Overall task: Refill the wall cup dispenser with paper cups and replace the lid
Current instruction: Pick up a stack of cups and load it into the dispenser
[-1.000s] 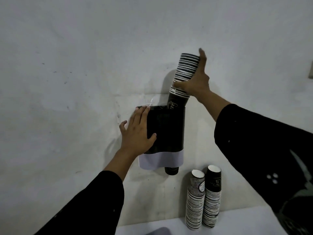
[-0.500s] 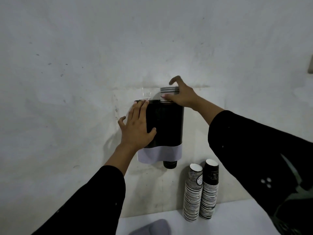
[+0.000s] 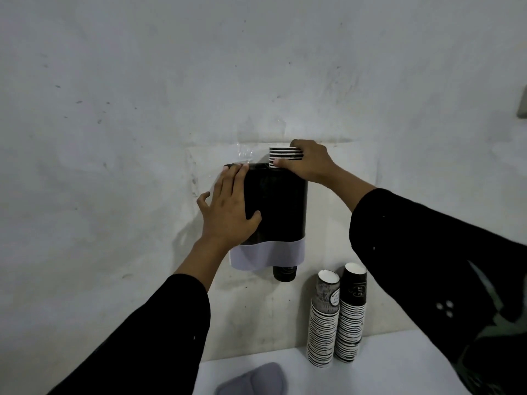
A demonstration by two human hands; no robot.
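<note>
A black wall cup dispenser (image 3: 281,206) with a white lower band hangs on the wall, and one dark cup bottom (image 3: 284,273) pokes out beneath it. My left hand (image 3: 228,212) lies flat against its left front, fingers spread. My right hand (image 3: 308,163) grips the top of a stack of paper cups (image 3: 283,153) that is sunk into the dispenser's open top; only several striped rims show above it. A grey lid (image 3: 252,380) lies on the white table below.
Two tall stacks of paper cups (image 3: 336,317) stand on the white table (image 3: 385,366) against the wall, right of the dispenser. A clear plastic piece (image 3: 245,155) sticks to the wall at the dispenser's top left. A grey fitting (image 3: 522,102) sits at the right edge.
My right hand has pushed the tilted cup stack down into the dispenser, from standing tall above it to only a few rims showing. My left hand has stayed on the dispenser.
</note>
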